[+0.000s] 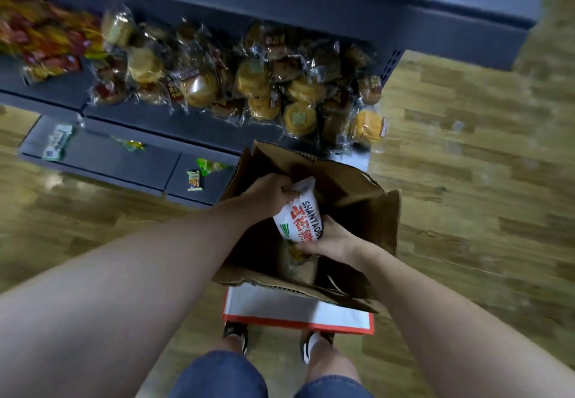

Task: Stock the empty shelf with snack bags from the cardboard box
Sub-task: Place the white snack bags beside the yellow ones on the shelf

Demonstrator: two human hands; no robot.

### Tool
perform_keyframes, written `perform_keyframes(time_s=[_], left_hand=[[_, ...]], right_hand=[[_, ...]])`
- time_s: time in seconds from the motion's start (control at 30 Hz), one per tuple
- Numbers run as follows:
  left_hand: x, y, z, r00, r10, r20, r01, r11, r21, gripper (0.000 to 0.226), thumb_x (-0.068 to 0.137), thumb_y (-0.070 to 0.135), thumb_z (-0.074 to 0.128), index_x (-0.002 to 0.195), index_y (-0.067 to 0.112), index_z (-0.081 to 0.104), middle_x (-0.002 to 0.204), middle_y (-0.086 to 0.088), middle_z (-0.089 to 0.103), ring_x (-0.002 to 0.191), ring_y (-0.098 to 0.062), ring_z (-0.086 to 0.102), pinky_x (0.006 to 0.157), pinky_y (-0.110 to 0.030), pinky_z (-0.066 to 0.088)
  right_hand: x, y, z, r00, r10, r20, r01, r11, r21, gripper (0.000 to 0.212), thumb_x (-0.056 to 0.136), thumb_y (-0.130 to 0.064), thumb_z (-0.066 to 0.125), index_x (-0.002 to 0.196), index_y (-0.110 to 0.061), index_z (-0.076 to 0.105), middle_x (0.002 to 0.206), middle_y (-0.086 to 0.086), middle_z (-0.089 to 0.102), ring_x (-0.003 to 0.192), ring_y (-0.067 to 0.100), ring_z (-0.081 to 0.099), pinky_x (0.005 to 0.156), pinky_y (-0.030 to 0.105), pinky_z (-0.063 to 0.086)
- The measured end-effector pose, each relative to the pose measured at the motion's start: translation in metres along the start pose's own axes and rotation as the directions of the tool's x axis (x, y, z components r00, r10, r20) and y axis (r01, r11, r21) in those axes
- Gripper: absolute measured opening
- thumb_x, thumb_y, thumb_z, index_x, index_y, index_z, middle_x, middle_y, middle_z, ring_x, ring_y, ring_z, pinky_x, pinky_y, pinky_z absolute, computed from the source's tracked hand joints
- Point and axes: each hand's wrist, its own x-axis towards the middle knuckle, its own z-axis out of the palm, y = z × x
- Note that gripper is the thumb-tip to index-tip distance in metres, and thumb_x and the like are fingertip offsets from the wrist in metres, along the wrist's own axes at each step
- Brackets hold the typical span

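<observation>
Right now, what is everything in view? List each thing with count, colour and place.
cardboard box: one, brown, open, on the floor before the shelves
snack bag: one, white with red print, over the box
pastry packs: many, golden, middle shelf
red and orange packets: a heap, left of that shelf
small packets: a few, green or orange, lowest shelf
white board: one, red-edged, under the box
left hand: holds the bag's top
right hand: holds the bag's bottom

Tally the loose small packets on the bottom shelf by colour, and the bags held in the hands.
Green-and-white packets on the bottom shelf: 1
Yellow-green packets: 2
Orange-and-cream packets: 1
White snack bag with red print, gripped by left hand and right hand: 1
Total: 5
</observation>
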Motion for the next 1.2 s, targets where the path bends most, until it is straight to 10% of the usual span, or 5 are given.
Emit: perform_keyframes(time_s=[0.2, 0.47, 0.6, 0.97, 1.2], left_hand=[[-0.032, 0.038, -0.038, 0.979, 0.175, -0.109, -0.157, 0.975, 0.159, 0.018, 0.095, 0.027, 0.051, 0.081, 0.016, 0.053, 0.089, -0.007, 0.057, 0.091, -0.026, 0.059, 0.067, -0.028, 0.033], [-0.073, 0.079, -0.091, 0.906, 0.333, -0.261, -0.273, 0.931, 0.243, 0.023, 0.097, 0.03, 0.046, 0.097, 0.015, 0.063, 0.095, -0.006, 0.064, 0.087, -0.024, 0.06, 0.068, -0.029, 0.04], [-0.088, 0.096, -0.122, 0.854, 0.411, -0.319, -0.342, 0.905, 0.252, 0.034, 0.093, 0.028, 0.054, 0.062, 0.021, 0.043, 0.062, 0.003, 0.048, 0.068, -0.019, 0.049, 0.059, -0.029, 0.033], [-0.129, 0.178, -0.192, 0.629, 0.662, -0.409, -0.615, 0.745, 0.26, 0.022, 0.092, 0.03, 0.058, 0.089, 0.009, 0.065, 0.091, -0.01, 0.067, 0.09, -0.026, 0.062, 0.078, -0.039, 0.048], [-0.144, 0.253, -0.219, 0.524, 0.683, -0.51, -0.729, 0.669, 0.147, 0.006, 0.09, 0.026, 0.062, 0.093, 0.021, 0.061, 0.076, 0.014, 0.056, 0.073, -0.005, 0.055, 0.061, -0.025, 0.038]], right_hand=[[-0.066, -0.038, -0.003, 0.945, -0.131, -0.299, 0.111, 0.99, -0.084, 0.061, 0.073, -0.054, 0.069, 0.118, -0.029, 0.036, 0.113, -0.009, 0.058, 0.102, 0.015, 0.059, 0.09, 0.038, 0.049], [-0.118, -0.093, 0.002, 0.662, -0.436, -0.609, 0.314, 0.9, -0.303, 0.087, 0.075, -0.054, 0.067, 0.144, -0.029, 0.019, 0.124, -0.005, 0.042, 0.109, 0.015, 0.052, 0.079, 0.033, 0.051], [-0.132, -0.123, -0.004, 0.618, -0.403, -0.675, 0.344, 0.911, -0.229, 0.081, 0.077, -0.047, 0.069, 0.141, -0.031, 0.021, 0.128, -0.006, 0.048, 0.115, 0.019, 0.054, 0.085, 0.037, 0.05], [-0.171, -0.196, -0.063, 0.467, -0.416, -0.78, 0.445, 0.873, -0.199, 0.074, 0.073, -0.053, 0.069, 0.133, -0.027, 0.033, 0.116, -0.005, 0.057, 0.103, 0.019, 0.061, 0.075, 0.034, 0.052], [-0.189, -0.236, -0.118, 0.365, -0.401, -0.84, 0.535, 0.829, -0.163, 0.06, 0.081, -0.054, 0.059, 0.126, -0.027, 0.029, 0.112, -0.004, 0.056, 0.096, 0.021, 0.061, 0.075, 0.047, 0.054]])
